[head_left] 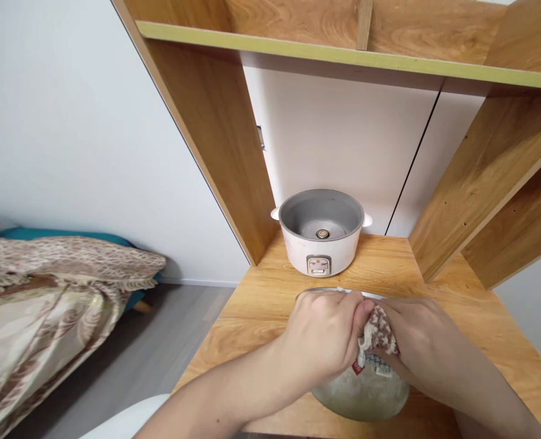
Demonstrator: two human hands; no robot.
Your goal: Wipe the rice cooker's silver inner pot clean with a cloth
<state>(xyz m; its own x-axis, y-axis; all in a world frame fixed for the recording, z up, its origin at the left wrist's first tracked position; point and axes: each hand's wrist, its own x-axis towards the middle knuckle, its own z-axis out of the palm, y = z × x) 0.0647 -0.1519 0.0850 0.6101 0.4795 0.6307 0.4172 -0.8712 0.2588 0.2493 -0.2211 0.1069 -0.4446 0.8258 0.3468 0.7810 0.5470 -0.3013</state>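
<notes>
Cloth (pixel 380 332), one, brown and white, textured, bunched; held above the counter (pixel 252 311), between the two hands, with a red tag (pixel 357 367) bearing white lettering shown at its lower edge. Left hand (pixel 325 329): closed, fingers curled under, thumb tip pressed to the cloth. Right hand (pixel 426 341): likewise closed on the cloth from the opposite side, its fingertips hidden. Metal vessel (pixel 366 396), one, round, dull grey-green; placed directly beneath the hands and partly covered by them, a strip of bright rim being seen beyond the knuckles; whether it is also gripped, and whether its inner or outer face is shown, cannot be told. Rice cooker (pixel 311 247), one, white outside, grey inside, lidless; stood upright on the counter just beyond the vessel, fitted with two white side handles, a front control panel (pixel 318 265) and a round metal button (pixel 322 233) at the centre of its floor. Counter: wood-grained, flanked by a left upright panel (pixel 210 122) and a right upright panel (pixel 485 171), backed by a pale wall (pixel 343 134) crossed by a dark seam, and overhung by a shelf (pixel 343 55) edged in yellow-green. At far left, a teal seat (pixel 64 233) draped with a fringed, patterned cover (pixel 69 341), set on a grey floor (pixel 169 341). At lower left, a white curved object (pixel 133 417), partly cut off by the frame.
</notes>
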